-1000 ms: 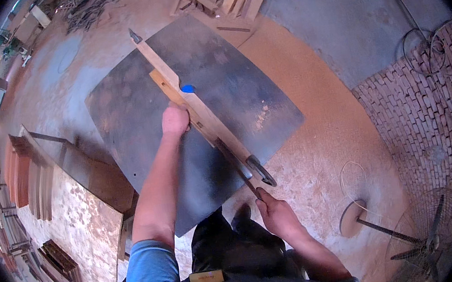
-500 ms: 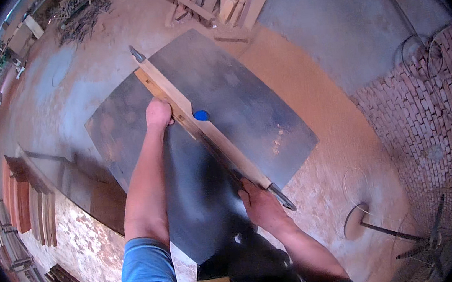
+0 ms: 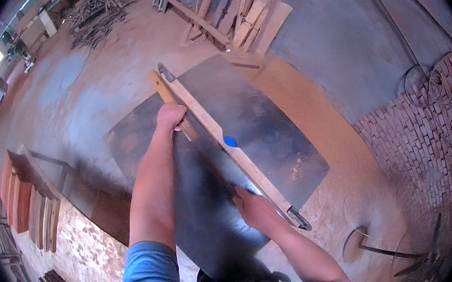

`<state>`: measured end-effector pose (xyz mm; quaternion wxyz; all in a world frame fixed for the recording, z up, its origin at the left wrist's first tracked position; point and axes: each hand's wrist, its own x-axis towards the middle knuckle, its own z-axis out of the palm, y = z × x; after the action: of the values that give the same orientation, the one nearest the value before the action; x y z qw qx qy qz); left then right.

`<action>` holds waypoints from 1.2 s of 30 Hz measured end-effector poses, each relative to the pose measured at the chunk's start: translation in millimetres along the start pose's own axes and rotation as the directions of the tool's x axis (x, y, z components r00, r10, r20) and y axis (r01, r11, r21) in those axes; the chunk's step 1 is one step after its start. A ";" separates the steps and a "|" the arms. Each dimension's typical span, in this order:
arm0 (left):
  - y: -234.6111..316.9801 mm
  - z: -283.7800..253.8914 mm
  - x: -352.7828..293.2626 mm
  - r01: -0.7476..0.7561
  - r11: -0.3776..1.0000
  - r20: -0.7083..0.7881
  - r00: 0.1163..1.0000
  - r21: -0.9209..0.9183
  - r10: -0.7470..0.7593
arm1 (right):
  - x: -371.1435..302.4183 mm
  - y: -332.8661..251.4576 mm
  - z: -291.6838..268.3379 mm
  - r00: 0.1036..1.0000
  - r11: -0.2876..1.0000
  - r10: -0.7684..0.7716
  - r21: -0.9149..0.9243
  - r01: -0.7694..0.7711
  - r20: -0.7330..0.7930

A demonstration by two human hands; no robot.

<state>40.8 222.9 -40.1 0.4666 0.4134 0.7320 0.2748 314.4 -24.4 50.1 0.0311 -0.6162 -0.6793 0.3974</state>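
A narrow wooden bar (image 3: 189, 129), yellowish at its far end and dark or shaded towards me, slants across the dark tabletop (image 3: 257, 98). My left hand (image 3: 170, 117) is closed around its upper part. Further down, my right hand (image 3: 257, 211) is closed at the bar's dark near end; the fingers' undersides are hidden. Just right of the bar lies a longer pale wooden rail (image 3: 201, 117), with dark curved tips and a notch midway. A round blue thing (image 3: 230, 141) shows at that notch. A gap separates bar and rail.
Planks (image 3: 254, 21) lean in a pile beyond the table. Red and brown boards (image 3: 24, 203) stand at the left. On the right are a brick-paved area (image 3: 415, 136) and a stand fan (image 3: 429, 257), with dusty floor around the table.
The bar has come away from the rail, leaving a gap between them. Both hands have stayed on the bar, the right one now off the rail's side. The whole view has shifted.
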 end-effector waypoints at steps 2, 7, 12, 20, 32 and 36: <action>-5.3 -3.2 -24.2 0.023 0.941 0.074 0.997 -0.337 0.002 | -39.7 26.8 19.2 1.000 0.999 -0.003 0.042 0.002 0.028; -39.9 -38.7 -123.4 0.043 0.711 0.214 0.965 -0.702 0.152 | -130.8 105.2 61.2 0.998 0.991 -0.006 0.136 0.014 -0.063; -102.4 -80.4 -269.5 -0.045 0.491 0.043 0.985 -0.870 0.166 | -157.5 114.4 64.8 0.991 0.977 0.136 0.166 -0.137 0.017; -244.3 -111.5 -416.6 -0.049 0.755 -0.455 0.823 -0.654 -0.340 | -143.9 153.9 72.9 0.993 0.995 -0.088 0.048 0.091 -0.073; -394.9 -315.6 -641.4 0.589 0.808 -0.974 0.173 -0.019 -0.149 | -165.8 59.7 52.6 0.999 0.947 -0.038 -0.318 0.040 0.012; -457.9 -410.1 -685.2 0.764 0.643 -0.990 0.044 -0.052 -0.133 | -167.4 -56.5 81.0 0.987 0.948 -0.154 -0.274 0.163 0.054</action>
<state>-339.7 -606.5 81.0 -0.1453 -0.0098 0.9853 0.0897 265.4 -205.1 102.4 -0.0345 -0.5515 -0.7761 0.3040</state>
